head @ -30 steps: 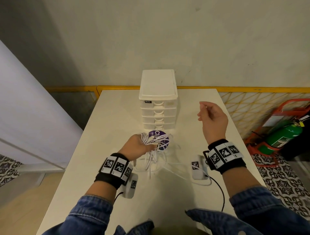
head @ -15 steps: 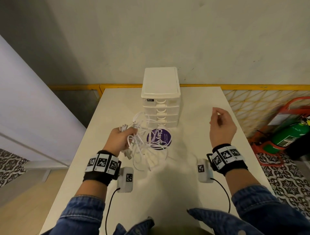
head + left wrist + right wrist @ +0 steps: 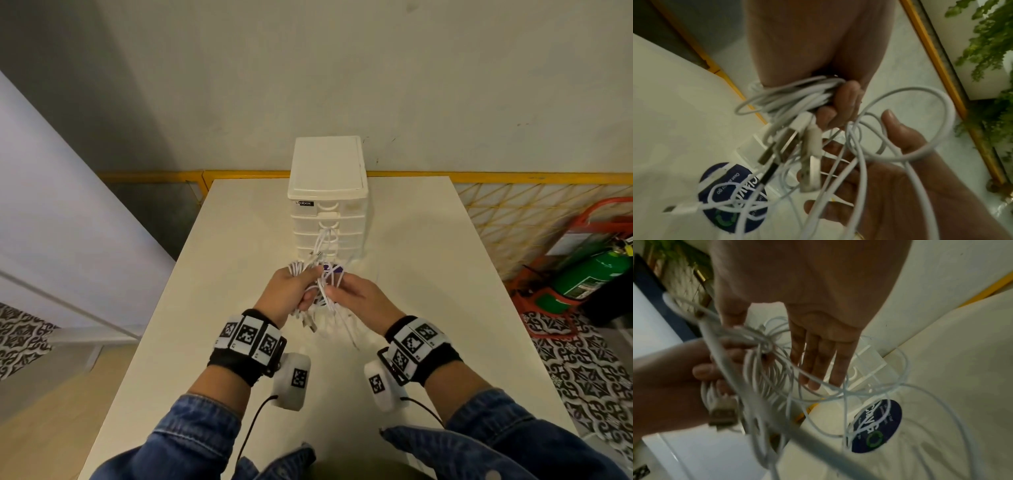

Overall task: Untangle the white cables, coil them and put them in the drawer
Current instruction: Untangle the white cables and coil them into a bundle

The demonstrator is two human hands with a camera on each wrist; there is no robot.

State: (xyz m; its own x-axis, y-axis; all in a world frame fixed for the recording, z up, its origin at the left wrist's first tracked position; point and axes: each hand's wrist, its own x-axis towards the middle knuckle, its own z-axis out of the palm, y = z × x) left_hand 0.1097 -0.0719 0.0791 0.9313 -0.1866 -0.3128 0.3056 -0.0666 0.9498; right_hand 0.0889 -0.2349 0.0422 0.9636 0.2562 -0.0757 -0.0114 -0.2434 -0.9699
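A tangle of white cables (image 3: 323, 245) hangs above the table in front of the white drawer unit (image 3: 327, 164), whose drawers look closed. My left hand (image 3: 291, 291) grips a bunched handful of the cables (image 3: 797, 95), its fingers (image 3: 846, 100) curled round them. Several USB plugs (image 3: 809, 155) dangle below. My right hand (image 3: 354, 294) is right beside it, its fingers (image 3: 818, 363) straight among loose loops (image 3: 838, 395). One loop lies over its thumb (image 3: 894, 123).
A round purple sticker (image 3: 731, 199) lies on the white table (image 3: 428, 274) under the cables. A green fire extinguisher (image 3: 592, 277) stands on the floor to the right. A yellow rail (image 3: 513, 178) runs behind the table, and a white panel (image 3: 51, 205) stands left.
My left hand has lifted the cable bundle off the table and brought it to the centre. My right hand has come in from the right and now touches the loops.
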